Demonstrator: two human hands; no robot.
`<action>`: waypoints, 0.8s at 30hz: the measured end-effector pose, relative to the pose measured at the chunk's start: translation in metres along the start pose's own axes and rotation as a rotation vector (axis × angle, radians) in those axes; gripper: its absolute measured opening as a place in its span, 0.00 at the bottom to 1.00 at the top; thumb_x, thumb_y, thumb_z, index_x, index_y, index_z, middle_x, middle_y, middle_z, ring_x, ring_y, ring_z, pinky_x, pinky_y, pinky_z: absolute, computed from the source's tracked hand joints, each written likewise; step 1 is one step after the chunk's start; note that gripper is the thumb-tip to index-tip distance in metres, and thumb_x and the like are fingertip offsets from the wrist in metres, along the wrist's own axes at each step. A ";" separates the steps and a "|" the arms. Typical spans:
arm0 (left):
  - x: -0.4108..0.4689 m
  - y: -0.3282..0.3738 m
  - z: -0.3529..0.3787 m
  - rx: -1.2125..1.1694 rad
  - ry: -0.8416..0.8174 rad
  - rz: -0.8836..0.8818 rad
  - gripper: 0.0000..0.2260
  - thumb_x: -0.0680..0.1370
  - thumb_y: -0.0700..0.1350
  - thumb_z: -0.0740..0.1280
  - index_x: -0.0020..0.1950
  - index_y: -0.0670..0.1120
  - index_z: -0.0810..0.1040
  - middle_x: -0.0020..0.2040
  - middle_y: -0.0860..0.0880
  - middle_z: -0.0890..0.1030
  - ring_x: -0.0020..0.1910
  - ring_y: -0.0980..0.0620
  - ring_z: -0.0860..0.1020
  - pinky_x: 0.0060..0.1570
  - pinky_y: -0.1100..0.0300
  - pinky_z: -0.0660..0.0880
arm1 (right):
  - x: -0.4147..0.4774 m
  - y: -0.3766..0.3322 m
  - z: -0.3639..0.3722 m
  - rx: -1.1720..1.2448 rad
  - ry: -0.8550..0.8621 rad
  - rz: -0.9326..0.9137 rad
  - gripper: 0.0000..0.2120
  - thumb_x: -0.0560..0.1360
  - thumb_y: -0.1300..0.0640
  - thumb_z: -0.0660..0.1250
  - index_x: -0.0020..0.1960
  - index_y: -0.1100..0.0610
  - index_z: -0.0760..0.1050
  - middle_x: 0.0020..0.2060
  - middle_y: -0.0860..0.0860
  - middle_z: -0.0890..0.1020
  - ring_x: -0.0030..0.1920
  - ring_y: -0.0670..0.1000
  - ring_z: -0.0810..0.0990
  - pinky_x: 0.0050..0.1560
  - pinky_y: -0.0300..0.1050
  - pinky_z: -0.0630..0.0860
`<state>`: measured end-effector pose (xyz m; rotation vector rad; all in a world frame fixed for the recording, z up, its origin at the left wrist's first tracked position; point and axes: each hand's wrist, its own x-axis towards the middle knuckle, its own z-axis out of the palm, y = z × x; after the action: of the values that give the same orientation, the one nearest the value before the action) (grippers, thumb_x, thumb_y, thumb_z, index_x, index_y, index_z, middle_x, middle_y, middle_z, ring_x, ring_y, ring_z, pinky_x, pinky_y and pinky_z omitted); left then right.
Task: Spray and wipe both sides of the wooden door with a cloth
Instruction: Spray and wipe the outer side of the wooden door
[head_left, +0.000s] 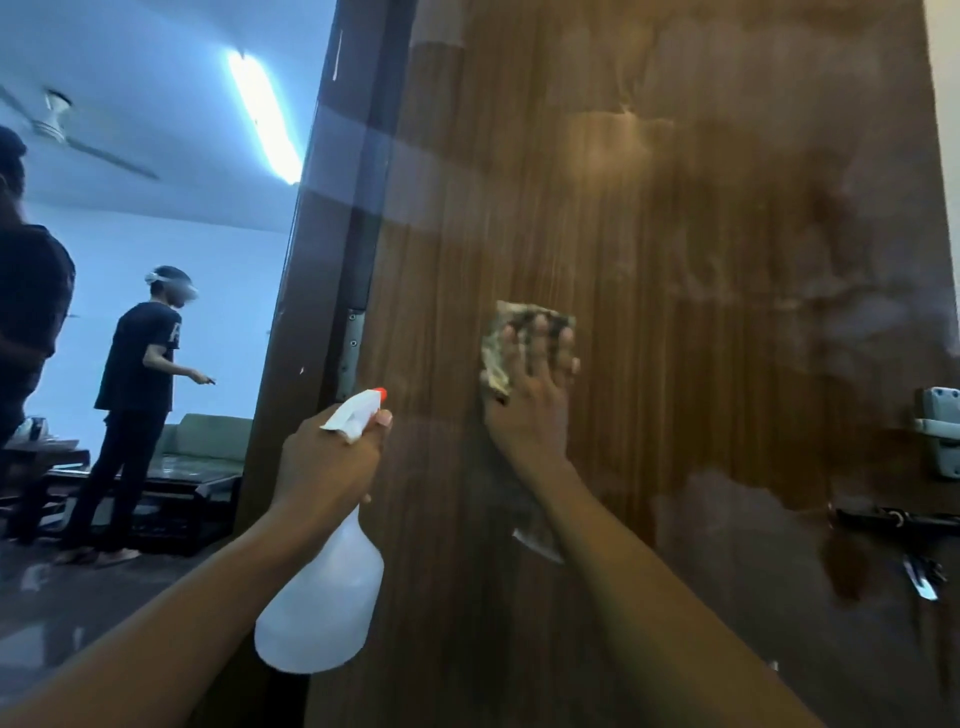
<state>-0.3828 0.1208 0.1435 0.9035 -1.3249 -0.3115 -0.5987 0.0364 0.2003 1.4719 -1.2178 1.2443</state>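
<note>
So right hand (532, 402) is spread flat, fingers straight, pressing a patterned cloth (501, 345) against the wooden door (701, 260) about mid-height. Left hand (327, 462) grips a white spray bottle (324, 603) by the neck, orange nozzle pointing doorward, near the hinge (350, 353).

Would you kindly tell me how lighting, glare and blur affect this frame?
Head view: the tube light is blown out and tints the room blue; a pale glare band crosses the door, whose glossy face shows hazy patches; the right hand and cloth look slightly soft; the bottle is sharper; the wide lens bends the door's left edge.
</note>
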 end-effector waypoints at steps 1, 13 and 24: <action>0.002 -0.001 -0.002 0.004 -0.006 0.004 0.17 0.77 0.55 0.64 0.59 0.46 0.78 0.51 0.45 0.82 0.38 0.49 0.81 0.34 0.60 0.78 | 0.000 -0.017 0.009 -0.007 -0.009 -0.063 0.35 0.76 0.44 0.62 0.80 0.48 0.57 0.81 0.55 0.52 0.80 0.63 0.43 0.76 0.63 0.45; -0.008 -0.019 -0.033 0.033 -0.050 0.027 0.15 0.78 0.55 0.62 0.57 0.48 0.78 0.48 0.46 0.83 0.30 0.50 0.78 0.24 0.64 0.71 | -0.021 -0.045 0.022 -0.050 -0.059 -0.244 0.35 0.75 0.47 0.61 0.80 0.48 0.56 0.81 0.52 0.50 0.80 0.60 0.43 0.77 0.64 0.50; -0.037 -0.030 -0.040 -0.025 -0.073 0.002 0.11 0.78 0.51 0.64 0.60 0.53 0.77 0.45 0.47 0.82 0.29 0.50 0.78 0.23 0.64 0.73 | -0.156 -0.044 0.048 -0.129 -0.158 -0.680 0.39 0.74 0.45 0.67 0.81 0.49 0.56 0.81 0.53 0.53 0.80 0.60 0.49 0.77 0.64 0.55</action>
<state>-0.3475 0.1419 0.0976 0.8761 -1.3863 -0.3616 -0.5527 0.0222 0.0379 1.7082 -0.7634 0.5898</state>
